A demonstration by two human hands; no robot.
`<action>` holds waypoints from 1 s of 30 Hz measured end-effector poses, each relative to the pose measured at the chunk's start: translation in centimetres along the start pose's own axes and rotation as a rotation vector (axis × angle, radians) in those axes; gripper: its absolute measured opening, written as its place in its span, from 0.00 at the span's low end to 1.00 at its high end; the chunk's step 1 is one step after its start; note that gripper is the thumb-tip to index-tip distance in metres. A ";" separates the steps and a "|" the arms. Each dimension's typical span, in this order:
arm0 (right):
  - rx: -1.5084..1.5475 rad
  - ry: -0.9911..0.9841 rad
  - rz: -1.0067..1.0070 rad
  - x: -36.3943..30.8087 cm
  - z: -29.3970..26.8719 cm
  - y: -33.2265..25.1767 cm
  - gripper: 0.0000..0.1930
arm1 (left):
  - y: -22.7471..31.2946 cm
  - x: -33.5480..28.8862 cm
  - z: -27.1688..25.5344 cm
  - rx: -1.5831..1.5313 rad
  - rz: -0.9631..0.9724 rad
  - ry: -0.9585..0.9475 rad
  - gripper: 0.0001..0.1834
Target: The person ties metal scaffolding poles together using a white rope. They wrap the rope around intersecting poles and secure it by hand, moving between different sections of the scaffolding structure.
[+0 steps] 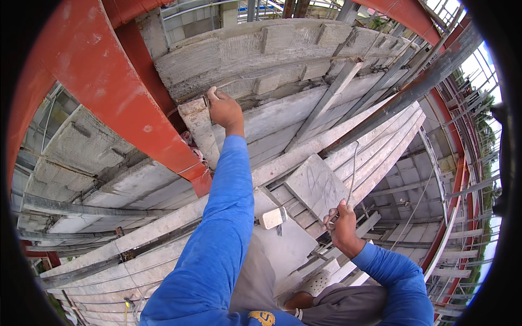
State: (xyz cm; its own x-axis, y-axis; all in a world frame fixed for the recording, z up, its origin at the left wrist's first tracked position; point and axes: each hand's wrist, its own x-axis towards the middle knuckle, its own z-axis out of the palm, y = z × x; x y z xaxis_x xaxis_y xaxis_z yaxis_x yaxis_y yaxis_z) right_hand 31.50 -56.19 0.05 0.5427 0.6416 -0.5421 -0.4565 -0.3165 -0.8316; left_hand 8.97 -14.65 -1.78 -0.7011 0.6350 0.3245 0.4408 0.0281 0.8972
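My left hand [224, 111] reaches far forward, its fingers curled at the top end of a rough, pale post [197, 120] beside a red steel beam. What its fingertips touch on the far side is hidden. My right hand [343, 231] is lower and to the right, closed around the lower end of a thin, grey, bent cord or rod [353, 174]; I cannot tell which. Just beyond that hand lies a grey board [318, 187] with dark scrawled lines. Between my arms, a small cream block [273, 218] rests on a larger grey sheet [277, 244].
A red steel beam [117, 81] slants down at the left. Ahead is a rough, curved concrete wall [250, 49], with grey metal struts [326, 103] leaning on it. Long, pale planks [380, 146] run to the right. My perforated shoe [315, 282] is below, among planks with gaps.
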 end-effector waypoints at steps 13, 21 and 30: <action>-0.171 0.226 -0.603 0.2 -7.8 -11.5 0.17 | 3.0 3.0 -0.5 0.193 0.284 -0.297 0.13; -0.136 0.297 -0.841 -9.4 -8.0 -16.5 0.14 | 9.1 7.5 -4.2 0.748 0.684 -0.746 0.16; -0.236 0.267 -1.009 -12.6 0.6 -19.9 0.15 | 6.6 9.6 -3.5 0.742 0.566 -0.960 0.16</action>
State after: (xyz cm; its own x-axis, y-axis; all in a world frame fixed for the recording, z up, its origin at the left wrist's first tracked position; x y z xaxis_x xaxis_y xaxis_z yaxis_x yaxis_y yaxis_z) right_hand 33.25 -57.58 23.49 0.7429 0.5179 0.4242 0.4221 0.1294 -0.8972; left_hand 3.20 -11.12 8.29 0.2115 0.9772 -0.0175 0.9504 -0.2015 0.2371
